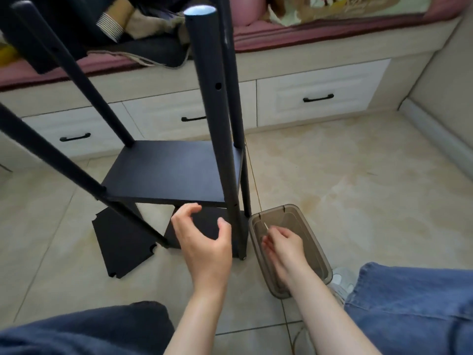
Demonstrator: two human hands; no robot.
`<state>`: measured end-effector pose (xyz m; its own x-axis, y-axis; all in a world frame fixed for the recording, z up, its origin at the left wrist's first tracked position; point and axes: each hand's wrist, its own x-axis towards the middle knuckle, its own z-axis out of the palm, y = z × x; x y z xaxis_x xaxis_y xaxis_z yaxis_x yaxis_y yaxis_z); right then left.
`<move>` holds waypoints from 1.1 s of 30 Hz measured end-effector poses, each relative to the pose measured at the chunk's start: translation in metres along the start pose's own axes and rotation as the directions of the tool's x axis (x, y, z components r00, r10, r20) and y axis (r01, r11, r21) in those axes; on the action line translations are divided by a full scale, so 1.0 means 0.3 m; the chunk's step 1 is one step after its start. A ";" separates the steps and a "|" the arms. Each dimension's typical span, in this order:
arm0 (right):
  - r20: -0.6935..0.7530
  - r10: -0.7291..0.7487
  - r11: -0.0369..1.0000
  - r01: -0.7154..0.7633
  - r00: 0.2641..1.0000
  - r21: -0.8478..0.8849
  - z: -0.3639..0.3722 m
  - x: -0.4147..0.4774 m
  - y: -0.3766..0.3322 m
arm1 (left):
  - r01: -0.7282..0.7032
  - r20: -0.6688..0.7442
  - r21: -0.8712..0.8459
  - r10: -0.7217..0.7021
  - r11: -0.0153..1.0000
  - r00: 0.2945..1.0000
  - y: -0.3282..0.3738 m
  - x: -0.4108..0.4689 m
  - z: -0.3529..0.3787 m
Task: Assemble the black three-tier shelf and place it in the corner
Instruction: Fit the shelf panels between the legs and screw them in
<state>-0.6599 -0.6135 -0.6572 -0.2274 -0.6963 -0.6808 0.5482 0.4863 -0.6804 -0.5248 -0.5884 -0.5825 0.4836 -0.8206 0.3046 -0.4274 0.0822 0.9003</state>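
Note:
The black shelf frame stands on the tiled floor with several upright poles; the nearest pole [217,119] rises toward me and has screw holes. A middle board [174,170] is fitted between the poles, with a lower board [204,226] beneath it. A loose black board [120,242] with notched corners lies flat on the floor at the left. My left hand [204,242] hovers in front of the shelf, fingers loosely curved, holding nothing. My right hand [284,248] reaches into a translucent brown bin [271,213] and pinches a thin white stick [266,226].
A window seat with white drawers [320,96] and a dark red cushion [332,26] runs along the back, piled with clothes. A wall and baseboard [440,134] close off the right. My knees in blue jeans [414,311] fill the lower corners.

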 end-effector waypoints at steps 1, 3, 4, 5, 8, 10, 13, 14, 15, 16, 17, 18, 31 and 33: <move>0.025 -0.033 0.999 0.032 0.999 0.023 0.019 -0.036 -0.014 | 0.109 -0.016 -0.053 -0.110 0.993 0.994 0.002 0.004 -0.001; 0.081 -0.086 0.994 0.080 0.993 0.071 0.058 -0.104 -0.042 | 0.367 0.026 -0.130 -0.366 0.921 0.930 0.002 0.031 -0.005; 0.110 -0.106 0.991 0.096 0.988 0.093 0.074 -0.133 -0.054 | 0.489 0.080 -0.174 -0.483 0.854 0.872 0.000 0.049 -0.006; 0.136 -0.126 0.988 0.113 0.983 0.106 0.087 -0.157 -0.063 | 0.596 0.154 -0.254 -0.576 0.762 0.803 -0.002 0.064 -0.007; 0.193 -0.184 0.979 0.164 0.964 0.117 0.112 -0.220 -0.083 | 0.732 0.367 -0.509 -0.656 0.452 0.660 0.011 0.085 -0.006; 0.214 -0.202 0.976 0.177 0.956 0.129 0.118 -0.248 -0.090 | 0.735 0.418 -0.565 -0.638 0.375 0.647 0.023 0.093 -0.001; 0.221 -0.224 0.967 0.189 0.949 0.168 0.130 -0.278 -0.098 | 0.749 0.497 -0.576 -0.588 0.328 0.639 0.035 0.107 0.010; 0.215 -0.236 0.964 0.200 0.948 0.175 0.134 -0.286 -0.100 | 0.755 0.521 -0.573 -0.569 0.320 0.636 0.039 0.109 0.011; 0.205 -0.248 0.960 0.213 0.947 0.180 0.138 -0.291 -0.101 | 0.760 0.540 -0.566 -0.554 0.319 0.634 0.043 0.111 0.012; 0.194 -0.259 0.958 0.225 0.946 0.178 0.141 -0.295 -0.102 | 0.766 0.556 -0.559 -0.541 0.319 0.631 0.046 0.113 0.014; 0.182 -0.267 0.957 0.237 0.946 0.169 0.142 -0.297 -0.102 | 0.770 0.568 -0.552 -0.531 0.321 0.629 0.046 0.114 0.016; 0.173 -0.273 0.956 0.248 0.946 0.154 0.142 -0.298 -0.102 | 0.773 0.578 -0.546 -0.522 0.323 0.627 0.045 0.115 0.018; 0.114 -0.418 0.907 0.421 0.901 0.005 0.132 -0.269 -0.062 | 0.723 0.548 -0.520 -0.472 0.455 0.691 -0.004 0.102 0.039; 0.121 -0.428 0.902 0.431 0.896 -0.004 0.135 -0.268 -0.060 | 0.722 0.536 -0.528 -0.483 0.447 0.692 -0.005 0.102 0.046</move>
<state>-0.6190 -0.5878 -0.5793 -0.3411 -0.8954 -0.2862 0.3932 0.1407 -0.9086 -0.5199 -0.6214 -0.5789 0.1319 -0.9108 -0.3912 0.5614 -0.2566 0.7867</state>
